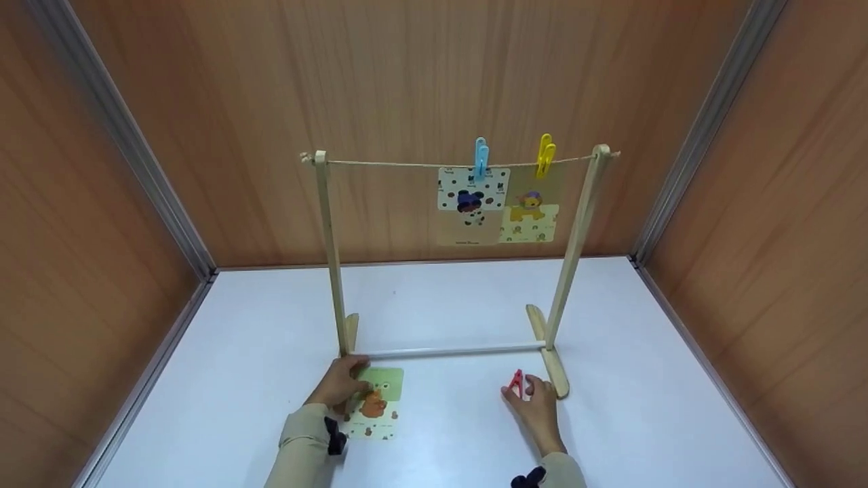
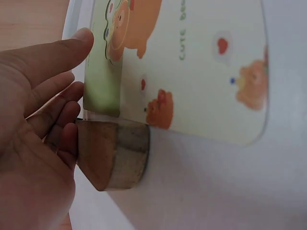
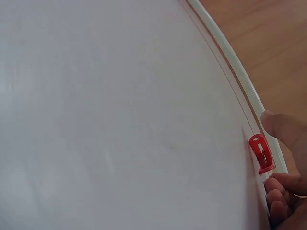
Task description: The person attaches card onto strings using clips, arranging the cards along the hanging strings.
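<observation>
- One green-and-white rectangular bear-print card (image 1: 385, 415), near left, left hand (image 1: 339, 385) at its edge; cannot tell if pinched. Probably light, flexible, crease-prone: hold by edge.
- Red plastic clothespin (image 1: 518, 377) between thumb and fingers of right hand (image 1: 540, 410); grip unclear. Likely springy: squeeze handles.

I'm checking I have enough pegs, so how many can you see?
3: a blue peg and a yellow peg on the string, and a red peg at the right hand. No others show; some could be hidden.

Beige long sleeves (image 1: 302, 444), black left wrist camera (image 1: 336, 436), black right wrist camera (image 1: 529, 478)
</observation>
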Demonstrator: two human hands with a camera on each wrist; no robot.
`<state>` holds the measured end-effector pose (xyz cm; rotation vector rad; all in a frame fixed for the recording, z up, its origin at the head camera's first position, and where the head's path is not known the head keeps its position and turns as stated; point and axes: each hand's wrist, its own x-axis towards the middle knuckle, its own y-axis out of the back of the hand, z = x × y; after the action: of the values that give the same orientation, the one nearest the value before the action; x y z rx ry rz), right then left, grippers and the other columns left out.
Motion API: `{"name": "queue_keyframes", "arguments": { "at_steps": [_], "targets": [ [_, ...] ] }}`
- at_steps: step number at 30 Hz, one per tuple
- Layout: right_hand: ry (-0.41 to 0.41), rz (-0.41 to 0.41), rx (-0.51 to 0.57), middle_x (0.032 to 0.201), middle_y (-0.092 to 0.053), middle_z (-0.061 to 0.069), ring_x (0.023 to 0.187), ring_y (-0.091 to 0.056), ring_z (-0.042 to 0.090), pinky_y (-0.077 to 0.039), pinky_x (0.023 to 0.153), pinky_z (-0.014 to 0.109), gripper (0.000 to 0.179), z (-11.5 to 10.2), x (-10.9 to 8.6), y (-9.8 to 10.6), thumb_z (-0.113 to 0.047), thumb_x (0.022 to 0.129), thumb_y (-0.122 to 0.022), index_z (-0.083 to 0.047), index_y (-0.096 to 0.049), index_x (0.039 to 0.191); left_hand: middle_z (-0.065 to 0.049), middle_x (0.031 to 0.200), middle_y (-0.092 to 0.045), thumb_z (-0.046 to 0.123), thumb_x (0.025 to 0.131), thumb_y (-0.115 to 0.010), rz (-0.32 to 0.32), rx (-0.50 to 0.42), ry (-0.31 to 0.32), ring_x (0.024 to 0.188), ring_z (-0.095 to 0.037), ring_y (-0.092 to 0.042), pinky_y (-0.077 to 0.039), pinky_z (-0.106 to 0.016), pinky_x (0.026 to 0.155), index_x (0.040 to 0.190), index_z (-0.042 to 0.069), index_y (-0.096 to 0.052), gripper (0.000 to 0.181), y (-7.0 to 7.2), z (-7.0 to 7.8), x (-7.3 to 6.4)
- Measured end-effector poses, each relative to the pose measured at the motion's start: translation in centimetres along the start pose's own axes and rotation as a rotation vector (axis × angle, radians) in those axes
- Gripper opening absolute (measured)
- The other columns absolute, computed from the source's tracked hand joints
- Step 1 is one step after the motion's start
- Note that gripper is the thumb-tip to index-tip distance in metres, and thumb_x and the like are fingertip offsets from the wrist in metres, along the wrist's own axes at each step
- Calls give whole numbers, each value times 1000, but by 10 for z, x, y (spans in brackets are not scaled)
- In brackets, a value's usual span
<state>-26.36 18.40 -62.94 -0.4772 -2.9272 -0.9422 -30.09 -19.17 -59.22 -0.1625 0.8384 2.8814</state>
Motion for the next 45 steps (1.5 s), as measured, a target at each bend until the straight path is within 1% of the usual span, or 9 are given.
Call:
{"name": "queue_keyframes", "arguments": {
  "at_steps": [6, 13, 21, 28, 31, 35, 40, 43, 45],
  "targets": [
    [-19, -17, -21, 87, -50, 12, 80, -45, 21, -38, 72, 32, 63, -1, 1, -1, -28, 76, -79, 11, -54, 119, -20, 133, -55, -1, 75, -77, 5, 59, -39, 131, -42, -42, -29, -56, 111, 127, 0, -58, 55, -1, 0, 0],
    [41, 6, -29, 86, -51, 13, 77, -45, 21, -39, 70, 33, 56, 1, -1, 0, -21, 76, -79, 11, -55, 116, -15, 133, -53, -2, 74, -76, 21, 84, -31, 129, -37, -42, -30, -54, 111, 126, 3, -60, 54, -5, -3, 2],
    [-9, -30, -58, 89, -51, 14, 81, -46, 23, -39, 72, 34, 59, 0, -2, 0, -23, 78, -77, 10, -52, 120, -18, 136, -51, -3, 75, -75, 24, 77, -26, 130, -39, -42, -31, -56, 110, 125, 4, -59, 53, -7, -5, 0],
    [-20, -39, -96, 92, -52, 16, 83, -48, 26, -40, 72, 37, 62, -5, 0, -2, -25, 79, -77, 10, -51, 123, -18, 136, -51, -3, 75, -75, 30, 71, -28, 129, -39, -43, -31, -57, 110, 125, 4, -60, 53, -7, -6, 0],
    [-8, -37, -110, 94, -51, 18, 84, -47, 26, -40, 72, 37, 59, -5, 0, -2, -24, 81, -75, 9, -51, 124, -17, 136, -51, -2, 75, -75, 35, 70, -28, 129, -38, -43, -31, -57, 110, 125, 4, -60, 53, -7, -5, -1],
    [21, -19, -119, 91, -50, 15, 81, -46, 25, -38, 70, 36, 50, -4, 0, -3, -20, 82, -74, 6, -55, 121, -17, 137, -50, -2, 75, -74, 31, 73, -21, 130, -38, -42, -31, -57, 110, 125, 5, -60, 52, -7, -5, -1],
    [65, 13, -98, 89, -50, 15, 80, -45, 24, -37, 69, 35, 42, -4, -2, -3, -17, 81, -74, 5, -59, 114, -15, 134, -53, 0, 75, -75, 41, 108, -57, 127, -36, -43, -34, -53, 109, 122, 4, -62, 48, -7, -5, 0],
    [63, 18, -73, 92, -51, 16, 82, -47, 25, -38, 72, 36, 39, -4, -3, -2, -15, 81, -74, 5, -60, 111, -16, 132, -54, 0, 75, -76, 51, 133, -82, 124, -36, -43, -35, -53, 107, 119, 3, -63, 47, -8, -6, 0],
    [48, 14, -65, 94, -51, 16, 84, -48, 26, -39, 74, 37, 37, -3, -4, -2, -15, 82, -74, 5, -59, 109, -15, 133, -53, 0, 75, -76, 53, 138, -75, 125, -35, -42, -35, -53, 108, 119, 3, -63, 46, -10, -7, -1]
  ]
}}
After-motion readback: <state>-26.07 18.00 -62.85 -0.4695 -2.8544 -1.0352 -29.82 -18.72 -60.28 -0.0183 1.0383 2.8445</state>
